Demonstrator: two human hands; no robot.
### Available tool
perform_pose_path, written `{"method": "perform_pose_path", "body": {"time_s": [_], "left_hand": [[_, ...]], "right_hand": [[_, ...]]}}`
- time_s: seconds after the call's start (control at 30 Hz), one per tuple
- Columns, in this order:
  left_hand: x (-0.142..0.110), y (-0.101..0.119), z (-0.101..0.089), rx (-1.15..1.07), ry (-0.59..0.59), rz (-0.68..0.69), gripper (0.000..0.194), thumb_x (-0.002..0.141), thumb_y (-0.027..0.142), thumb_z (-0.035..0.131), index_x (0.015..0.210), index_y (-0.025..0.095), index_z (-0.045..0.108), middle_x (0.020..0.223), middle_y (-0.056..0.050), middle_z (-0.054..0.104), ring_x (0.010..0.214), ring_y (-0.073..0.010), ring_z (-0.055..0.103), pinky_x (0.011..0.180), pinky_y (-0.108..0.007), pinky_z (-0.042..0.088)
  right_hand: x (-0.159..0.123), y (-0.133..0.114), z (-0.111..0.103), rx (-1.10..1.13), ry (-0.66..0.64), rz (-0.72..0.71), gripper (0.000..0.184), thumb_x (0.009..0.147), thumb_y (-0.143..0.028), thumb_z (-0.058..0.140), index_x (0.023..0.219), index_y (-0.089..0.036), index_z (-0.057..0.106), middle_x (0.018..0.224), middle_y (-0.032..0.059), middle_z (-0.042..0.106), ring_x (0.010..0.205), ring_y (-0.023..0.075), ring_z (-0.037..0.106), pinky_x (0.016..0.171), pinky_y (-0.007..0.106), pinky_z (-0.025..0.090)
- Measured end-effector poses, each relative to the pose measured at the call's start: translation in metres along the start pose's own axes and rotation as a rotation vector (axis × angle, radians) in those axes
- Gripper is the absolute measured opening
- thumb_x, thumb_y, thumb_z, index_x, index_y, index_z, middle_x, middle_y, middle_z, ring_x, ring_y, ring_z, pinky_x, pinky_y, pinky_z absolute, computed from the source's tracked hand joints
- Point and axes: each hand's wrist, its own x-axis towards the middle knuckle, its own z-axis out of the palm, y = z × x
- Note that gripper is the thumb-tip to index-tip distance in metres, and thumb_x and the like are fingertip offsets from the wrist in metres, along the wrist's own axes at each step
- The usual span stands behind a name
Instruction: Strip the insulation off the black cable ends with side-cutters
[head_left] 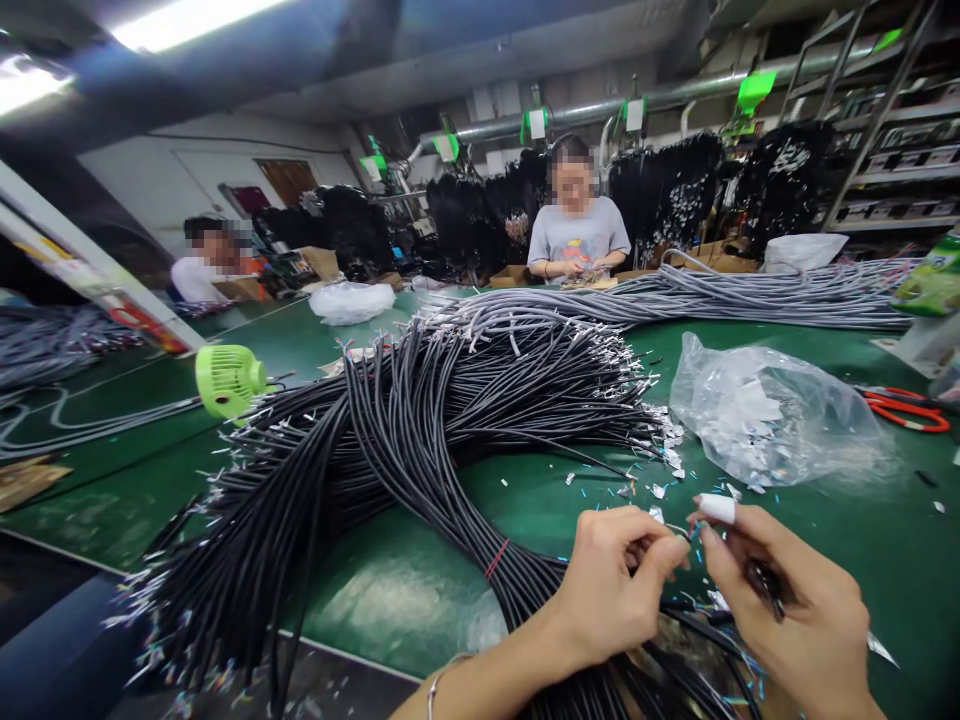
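My left hand [619,580] is closed, thumb and forefinger pinching the end of a cable whose thin wires [681,530] poke out toward the right. My right hand [795,600], with white tape [716,508] round one finger, pinches those wire ends from the other side. A small dark tool [766,585] lies in its curled fingers; its kind is mostly hidden. Under my hands run black cables [517,585], tied with a red band [496,558]. A large heap of black cables [405,400], many ends stripped to coloured wires and foil, spreads over the green table [390,600].
A clear plastic bag [780,410] with scraps stands beyond my right hand, near red-handled scissors [904,408]. Grey cables [675,295] lie across the back. A green fan [229,380] stands left. Two people sit opposite, one in a grey shirt [577,235]. Wire clippings litter the table.
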Motion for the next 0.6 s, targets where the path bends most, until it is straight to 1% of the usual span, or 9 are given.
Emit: {"method": "perform_pose_path", "body": {"time_s": [0.07, 0.13, 0.2, 0.3, 0.43, 0.5, 0.6], "left_hand": [[0.0001, -0.0018, 0.0003, -0.100, -0.007, -0.063, 0.031, 0.086, 0.026, 0.048, 0.065, 0.011, 0.065, 0.057, -0.002, 0.054, 0.048, -0.0080, 0.044, 0.046, -0.019, 0.033], [0.0003, -0.0034, 0.0005, -0.187, -0.014, -0.110, 0.033, 0.088, 0.028, 0.047, 0.064, 0.011, 0.063, 0.055, 0.000, 0.050, 0.045, -0.0065, 0.041, 0.045, -0.018, 0.032], [0.0006, -0.0045, 0.0011, -0.247, -0.016, -0.140, 0.034, 0.087, 0.031, 0.047, 0.064, 0.011, 0.061, 0.053, 0.001, 0.048, 0.043, -0.0057, 0.038, 0.043, -0.018, 0.031], [0.0012, -0.0051, 0.0023, -0.288, 0.011, -0.160, 0.031, 0.084, 0.033, 0.053, 0.065, 0.011, 0.062, 0.052, 0.001, 0.047, 0.043, -0.0058, 0.037, 0.042, -0.018, 0.029], [0.0025, -0.0046, 0.0020, -0.301, 0.104, -0.155, 0.023, 0.076, 0.032, 0.063, 0.066, 0.011, 0.064, 0.057, 0.000, 0.051, 0.046, -0.0073, 0.041, 0.044, -0.019, 0.032], [0.0030, -0.0037, 0.0011, -0.305, 0.144, -0.156, 0.021, 0.073, 0.031, 0.066, 0.065, 0.011, 0.064, 0.059, 0.000, 0.052, 0.048, -0.0080, 0.042, 0.046, -0.020, 0.033], [0.0032, -0.0018, 0.0000, -0.276, 0.169, -0.139, 0.020, 0.071, 0.029, 0.068, 0.062, 0.012, 0.063, 0.059, 0.000, 0.052, 0.052, -0.0091, 0.043, 0.049, -0.020, 0.033]], "right_hand": [[0.0010, 0.0003, -0.0020, -0.003, -0.021, -0.002, 0.017, 0.079, -0.017, 0.059, 0.095, -0.023, 0.061, 0.059, -0.0041, 0.058, 0.044, 0.0094, 0.054, 0.046, 0.020, 0.046], [0.0006, 0.0014, -0.0035, -0.004, -0.048, -0.023, 0.017, 0.078, -0.016, 0.060, 0.094, -0.023, 0.061, 0.055, -0.0059, 0.054, 0.041, 0.0078, 0.050, 0.044, 0.019, 0.045], [-0.0013, 0.0028, -0.0037, -0.001, -0.064, -0.036, 0.019, 0.078, -0.015, 0.060, 0.095, -0.023, 0.062, 0.053, -0.0066, 0.052, 0.039, 0.0073, 0.048, 0.044, 0.018, 0.044], [-0.0048, 0.0041, -0.0025, -0.003, -0.025, 0.006, 0.022, 0.078, -0.018, 0.060, 0.100, -0.022, 0.061, 0.055, -0.0050, 0.058, 0.039, 0.0084, 0.051, 0.046, 0.020, 0.048], [-0.0054, 0.0026, -0.0017, 0.012, 0.034, 0.108, 0.024, 0.079, -0.021, 0.061, 0.102, -0.021, 0.060, 0.070, 0.0006, 0.070, 0.049, 0.0113, 0.061, 0.057, 0.022, 0.054], [-0.0043, 0.0011, -0.0018, 0.040, 0.044, 0.130, 0.024, 0.078, -0.023, 0.062, 0.102, -0.021, 0.059, 0.072, 0.0011, 0.071, 0.053, 0.0121, 0.064, 0.057, 0.021, 0.054], [-0.0042, -0.0007, -0.0007, 0.098, 0.053, 0.155, 0.024, 0.077, -0.026, 0.065, 0.100, -0.021, 0.060, 0.072, 0.0009, 0.072, 0.052, 0.0120, 0.064, 0.054, 0.020, 0.053]]}}
